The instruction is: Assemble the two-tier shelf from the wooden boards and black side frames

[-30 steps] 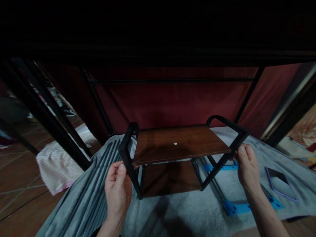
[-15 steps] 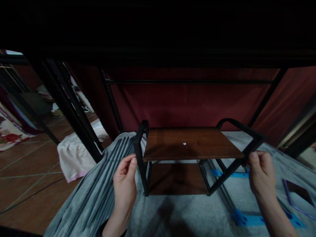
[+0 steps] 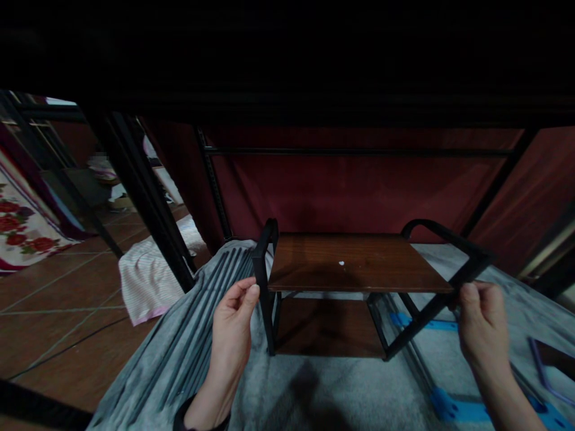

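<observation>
Shelf unit (image 3: 354,272): small, two wooden boards in a black metal frame, centre of frame, standing on grey cloth (image 3: 323,389).
Left hand (image 3: 233,326): fingers pinched on the frame's left upright.
Right hand (image 3: 480,323): fingers closed on the frame's right bar.

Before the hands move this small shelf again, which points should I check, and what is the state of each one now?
1. Left hand at the left frame post: ok, fingertips are at it.
2. Right hand on the right frame bar: ok, fingers pinch it.
3. Top board seated level in the frame: ok, looks level.
4. Lower board fixed: cannot tell, too dark.
5. Shelf feet flat on the grey cloth: cannot tell.
6. Blue parts apart from the feet: ok.
</observation>
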A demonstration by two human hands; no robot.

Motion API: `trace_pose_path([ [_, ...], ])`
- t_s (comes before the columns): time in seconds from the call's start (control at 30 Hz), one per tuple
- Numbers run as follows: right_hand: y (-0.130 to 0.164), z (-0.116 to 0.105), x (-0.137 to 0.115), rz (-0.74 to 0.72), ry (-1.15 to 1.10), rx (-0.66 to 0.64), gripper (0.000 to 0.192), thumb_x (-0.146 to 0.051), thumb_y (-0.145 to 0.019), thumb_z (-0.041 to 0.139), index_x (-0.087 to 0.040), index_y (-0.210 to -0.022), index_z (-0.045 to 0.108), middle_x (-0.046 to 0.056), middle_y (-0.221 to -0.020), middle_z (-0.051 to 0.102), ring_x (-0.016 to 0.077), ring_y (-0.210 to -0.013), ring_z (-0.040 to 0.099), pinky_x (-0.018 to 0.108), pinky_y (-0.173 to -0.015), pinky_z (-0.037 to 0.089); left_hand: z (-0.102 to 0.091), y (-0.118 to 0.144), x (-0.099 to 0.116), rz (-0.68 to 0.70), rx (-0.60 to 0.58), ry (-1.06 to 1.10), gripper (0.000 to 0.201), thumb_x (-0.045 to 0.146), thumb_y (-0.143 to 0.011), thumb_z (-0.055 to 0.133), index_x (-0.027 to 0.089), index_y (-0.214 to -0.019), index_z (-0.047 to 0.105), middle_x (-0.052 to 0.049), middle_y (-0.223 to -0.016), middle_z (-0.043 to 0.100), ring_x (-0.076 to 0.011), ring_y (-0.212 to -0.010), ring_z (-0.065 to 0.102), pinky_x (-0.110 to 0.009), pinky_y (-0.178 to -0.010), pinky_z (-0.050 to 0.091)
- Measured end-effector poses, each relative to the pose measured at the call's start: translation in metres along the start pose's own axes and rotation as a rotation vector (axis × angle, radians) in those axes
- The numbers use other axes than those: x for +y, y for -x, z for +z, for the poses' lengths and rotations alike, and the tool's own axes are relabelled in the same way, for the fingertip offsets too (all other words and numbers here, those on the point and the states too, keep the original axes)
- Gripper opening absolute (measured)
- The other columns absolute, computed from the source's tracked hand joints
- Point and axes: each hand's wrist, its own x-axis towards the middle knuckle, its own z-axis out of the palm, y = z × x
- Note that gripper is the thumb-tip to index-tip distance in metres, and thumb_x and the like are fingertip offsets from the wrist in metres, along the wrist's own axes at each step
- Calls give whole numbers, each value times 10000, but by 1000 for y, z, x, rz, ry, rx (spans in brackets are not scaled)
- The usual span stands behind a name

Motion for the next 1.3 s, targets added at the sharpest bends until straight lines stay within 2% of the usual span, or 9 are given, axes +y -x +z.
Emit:
trace_pose_path([
  [0.13,0,2,-4,4,14,0,310,-536,-900,465,-245,-791,473,-6,-676,505,206,-639,491,362,-635,367,2,0,2,-28,33,104,297,371,-690,827,172,-878,713,29,-751,648,-77,-697,532,-182,-705,422],
  [0.33,1,4,-11,39,23,27,358,-608,-864,457,-256,-795,455,-3,-667,484,215,-619,484,377,-625,363,2,-2,5,-72,10,123,311,345,-648,854,158,-856,719,8,-751,658,-101,-709,559,-211,-710,435],
  [0.57,3,5,-18,25,24,32,300,-559,-874,445,-262,-833,442,-9,-677,470,213,-614,474,376,-632,361,-3,-5,7,-18,-45,20,314,355,-698,814,162,-928,723,-17,-810,685,-123,-742,579,-229,-729,452],
  [0.73,4,5,-19,14,21,35,295,-559,-871,455,-264,-855,447,-10,-683,468,214,-603,475,378,-630,360,-4,0,1,67,3,-21,275,346,-739,778,187,-957,728,-20,-906,710,-140,-822,609,-237,-767,455],
  [0.93,4,6,-18,13,38,39,282,-541,-873,454,-261,-841,450,-7,-681,468,216,-621,479,379,-635,363,-3,-1,1,9,4,44,303,344,-696,819,187,-940,731,-12,-879,708,-131,-830,609,-239,-794,460],
  [1.1,5,6,-14,20,36,39,288,-543,-874,459,-258,-839,454,-8,-691,470,213,-614,475,378,-629,361,-3,-6,5,-84,-8,131,305,357,-651,851,174,-862,727,-2,-779,690,-112,-732,596,-234,-744,459],
  [1.3,5,7,-15,13,49,53,276,-542,-859,455,-267,-844,449,-5,-701,466,219,-619,480,383,-632,362,-4,-8,4,-48,10,165,277,288,-611,871,177,-829,741,-8,-799,711,-119,-769,616,-249,-791,463],
])
